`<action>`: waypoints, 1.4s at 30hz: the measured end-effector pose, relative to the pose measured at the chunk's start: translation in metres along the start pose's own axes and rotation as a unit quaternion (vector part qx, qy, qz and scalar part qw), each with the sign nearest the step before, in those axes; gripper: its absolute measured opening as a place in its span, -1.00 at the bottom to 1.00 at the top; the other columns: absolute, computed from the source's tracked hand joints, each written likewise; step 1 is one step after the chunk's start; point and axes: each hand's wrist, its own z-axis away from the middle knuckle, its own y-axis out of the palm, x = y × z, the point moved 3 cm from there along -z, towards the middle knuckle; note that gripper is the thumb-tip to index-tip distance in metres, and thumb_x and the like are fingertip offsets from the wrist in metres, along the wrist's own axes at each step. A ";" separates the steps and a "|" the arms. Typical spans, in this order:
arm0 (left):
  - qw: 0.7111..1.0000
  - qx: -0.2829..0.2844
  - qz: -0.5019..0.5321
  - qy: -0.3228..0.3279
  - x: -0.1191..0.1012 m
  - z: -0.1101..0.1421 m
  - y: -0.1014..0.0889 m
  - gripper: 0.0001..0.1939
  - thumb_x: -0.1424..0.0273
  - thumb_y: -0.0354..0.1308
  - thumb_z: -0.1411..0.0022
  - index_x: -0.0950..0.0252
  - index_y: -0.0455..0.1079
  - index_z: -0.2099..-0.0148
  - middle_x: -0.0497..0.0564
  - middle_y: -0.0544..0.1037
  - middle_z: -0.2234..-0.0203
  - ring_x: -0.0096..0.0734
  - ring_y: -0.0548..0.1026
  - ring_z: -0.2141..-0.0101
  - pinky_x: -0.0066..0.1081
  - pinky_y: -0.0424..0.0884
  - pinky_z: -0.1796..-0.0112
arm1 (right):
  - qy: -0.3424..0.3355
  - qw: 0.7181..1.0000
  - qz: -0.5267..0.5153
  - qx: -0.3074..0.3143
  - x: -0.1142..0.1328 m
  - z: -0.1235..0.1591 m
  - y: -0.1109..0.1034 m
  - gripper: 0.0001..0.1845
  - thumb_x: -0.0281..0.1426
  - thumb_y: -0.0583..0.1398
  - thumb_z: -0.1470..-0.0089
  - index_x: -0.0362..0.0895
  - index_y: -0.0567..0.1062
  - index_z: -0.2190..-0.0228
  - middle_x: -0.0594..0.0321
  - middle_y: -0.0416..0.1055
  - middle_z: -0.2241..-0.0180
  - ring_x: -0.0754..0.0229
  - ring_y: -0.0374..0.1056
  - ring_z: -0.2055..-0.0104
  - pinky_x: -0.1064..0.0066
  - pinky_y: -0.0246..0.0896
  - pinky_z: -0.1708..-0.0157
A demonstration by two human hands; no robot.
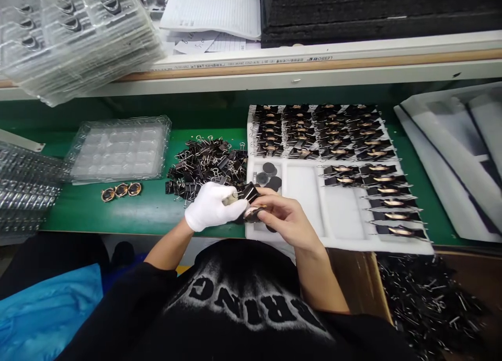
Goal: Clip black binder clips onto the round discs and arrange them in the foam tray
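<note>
My left hand (212, 206), in a white glove, is closed on a black binder clip (250, 192) above the left edge of the white foam tray. Pinched in the bare fingers of my right hand (292, 220) is a round black piece with a gold-coloured rim (253, 213), right beside the clip. Whether the clip touches the piece is unclear. A heap of black binder clips (207, 159) lies just beyond my left hand. Rows of clipped gold-rimmed pieces (333, 133) fill the far part of the white tray (304, 199), with more along its right side.
Black discs (270, 168) lie in the tray's left compartment. Three gold-rimmed round pieces (121, 190) sit left, near a clear plastic tray (121, 149). Stacked clear trays (78, 36) overhang the shelf edge (235, 76). A box of binder clips (435, 303) stands below right.
</note>
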 end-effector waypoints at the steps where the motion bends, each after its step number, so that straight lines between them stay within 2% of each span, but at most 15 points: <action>1: 1.000 -0.022 0.007 0.017 0.001 0.000 -0.002 -0.60 0.29 0.13 -0.20 0.26 0.13 0.62 -0.18 0.15 0.74 -0.60 0.09 0.64 -0.44 0.04 0.54 | 0.005 0.999 -0.038 -0.017 0.001 -0.001 -0.002 -0.84 -0.22 0.43 -0.12 0.01 0.72 0.25 0.08 0.58 -0.02 0.02 0.50 -0.06 0.31 0.52 0.21; 4: 0.996 -0.053 0.053 0.051 0.004 0.002 -0.003 -0.62 0.36 0.08 -0.21 0.26 0.15 0.64 -0.16 0.18 0.75 -0.60 0.11 0.66 -0.46 0.08 0.57 | 0.029 0.976 -0.167 -0.138 -0.001 -0.006 -0.009 -0.79 -0.16 0.45 -0.09 0.03 0.69 0.27 0.17 0.63 0.08 0.12 0.55 0.11 0.32 0.54 0.25; 6: 0.994 -0.039 0.080 0.056 0.002 0.003 0.001 -0.61 0.37 0.08 -0.24 0.27 0.18 0.64 -0.16 0.20 0.76 -0.60 0.13 0.67 -0.47 0.08 0.59 | 0.043 0.951 -0.220 -0.212 -0.005 -0.010 -0.010 -0.73 -0.15 0.49 -0.01 0.02 0.68 0.27 0.24 0.65 0.17 0.19 0.55 0.22 0.33 0.55 0.22; 7: 0.994 -0.029 0.085 0.056 0.000 0.004 0.004 -0.59 0.36 0.09 -0.25 0.27 0.18 0.64 -0.16 0.20 0.75 -0.61 0.12 0.67 -0.48 0.07 0.60 | 0.047 0.944 -0.233 -0.227 -0.007 -0.012 -0.009 -0.71 -0.15 0.50 0.02 0.01 0.67 0.27 0.25 0.65 0.20 0.21 0.55 0.24 0.33 0.55 0.21; 12: 0.996 -0.012 0.082 0.044 -0.011 0.007 0.020 -0.54 0.35 0.11 -0.25 0.27 0.03 0.64 -0.19 0.07 0.74 -0.63 0.02 0.64 -0.50 -0.01 0.61 | 0.043 0.950 -0.209 -0.227 -0.013 -0.015 0.002 -0.66 -0.15 0.50 0.02 -0.02 0.68 0.22 0.22 0.67 0.22 0.15 0.58 0.21 0.29 0.55 0.19; 19: 0.998 0.018 0.049 0.022 -0.008 0.010 0.024 -0.52 0.29 0.11 -0.27 0.26 0.03 0.63 -0.19 0.05 0.72 -0.62 0.01 0.63 -0.48 0.00 0.59 | 0.013 0.962 -0.109 -0.248 -0.014 -0.009 -0.003 -0.65 -0.14 0.50 0.02 -0.04 0.71 0.22 0.19 0.68 0.21 0.08 0.58 0.14 0.18 0.53 0.06; 25: 0.999 0.026 0.026 0.032 -0.007 0.013 0.024 -0.50 0.26 0.11 -0.30 0.26 0.02 0.62 -0.19 0.02 0.71 -0.62 -0.01 0.63 -0.47 -0.02 0.58 | 0.035 0.966 -0.124 -0.226 -0.023 -0.009 -0.003 -0.64 -0.12 0.50 0.02 -0.02 0.70 0.20 0.20 0.69 0.21 0.08 0.58 0.16 0.18 0.53 0.09; 30: 0.999 0.019 0.013 0.031 -0.005 0.018 0.024 -0.49 0.22 0.13 -0.29 0.27 0.02 0.61 -0.19 0.00 0.70 -0.61 0.00 0.62 -0.46 -0.03 0.57 | 0.049 0.967 -0.158 -0.195 -0.024 -0.009 0.007 -0.65 -0.13 0.51 0.05 -0.03 0.71 0.24 0.21 0.69 0.22 0.11 0.59 0.17 0.24 0.54 0.11; 33: 1.000 0.018 0.011 0.000 -0.004 0.018 0.025 -0.52 0.21 0.09 -0.30 0.26 0.05 0.60 -0.18 0.06 0.71 -0.60 0.06 0.63 -0.46 0.01 0.55 | 0.056 0.963 -0.155 -0.213 -0.024 -0.008 0.011 -0.62 -0.11 0.51 0.04 -0.03 0.70 0.22 0.19 0.69 0.20 0.12 0.57 0.19 0.30 0.52 0.23; 36: 0.998 0.039 -0.029 -0.029 -0.005 0.019 0.026 -0.58 0.23 0.04 -0.36 0.25 0.17 0.55 -0.16 0.21 0.69 -0.55 0.20 0.61 -0.44 0.11 0.48 | 0.049 0.953 -0.154 -0.257 -0.027 -0.007 0.014 -0.58 -0.09 0.50 0.04 -0.05 0.69 0.19 0.17 0.67 0.19 0.12 0.55 0.20 0.33 0.49 0.30; 40: 0.991 0.092 -0.099 0.006 -0.009 0.019 0.017 -0.58 0.20 -0.01 -0.46 0.24 0.40 0.43 -0.09 0.47 0.58 -0.47 0.40 0.53 -0.41 0.18 0.40 | 0.014 0.931 -0.195 -0.309 -0.027 -0.002 0.012 -0.64 -0.13 0.50 0.01 -0.04 0.67 0.21 0.23 0.64 0.20 0.19 0.52 0.19 0.35 0.50 0.19; 42: 0.990 0.053 -0.131 0.011 -0.004 0.015 0.003 -0.53 0.17 -0.02 -0.49 0.24 0.45 0.42 -0.07 0.53 0.55 -0.48 0.43 0.51 -0.41 0.21 0.38 | 0.015 0.918 -0.250 -0.308 -0.025 -0.001 0.011 -0.67 -0.13 0.51 0.02 -0.04 0.65 0.29 0.28 0.60 0.27 0.21 0.51 0.20 0.33 0.52 0.12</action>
